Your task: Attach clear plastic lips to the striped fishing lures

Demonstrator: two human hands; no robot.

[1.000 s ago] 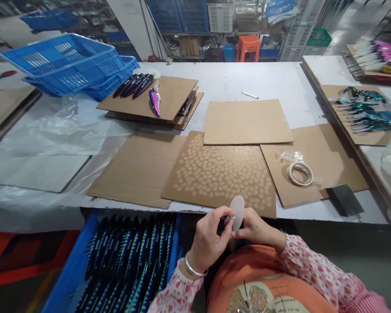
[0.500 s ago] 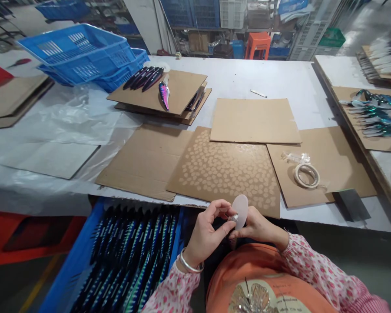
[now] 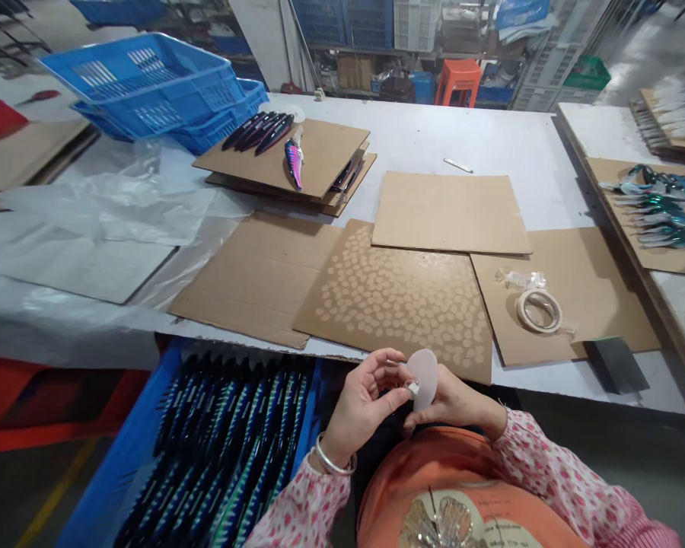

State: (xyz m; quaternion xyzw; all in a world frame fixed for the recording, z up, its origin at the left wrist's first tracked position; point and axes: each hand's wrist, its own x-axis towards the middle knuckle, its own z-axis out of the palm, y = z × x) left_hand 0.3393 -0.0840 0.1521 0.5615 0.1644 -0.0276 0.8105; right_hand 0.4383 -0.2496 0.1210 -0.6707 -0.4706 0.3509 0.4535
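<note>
Whitish disc (image 3: 423,374), pink-spotted sleeves (image 3: 553,463), orange shirt (image 3: 399,476), blue-striped dark lures (image 3: 228,449), pale-spotted brown cardboard (image 3: 399,301)

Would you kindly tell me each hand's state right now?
Left hand: closed, pinching a small, shiny translucent piece.
Right hand: closed, holding a thin, whitish oval disc.

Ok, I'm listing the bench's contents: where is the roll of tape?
In the head view, the roll of tape lies right of centre on a cardboard sheet, just below crumpled clear plastic and up-left of a dark grey block.
</note>
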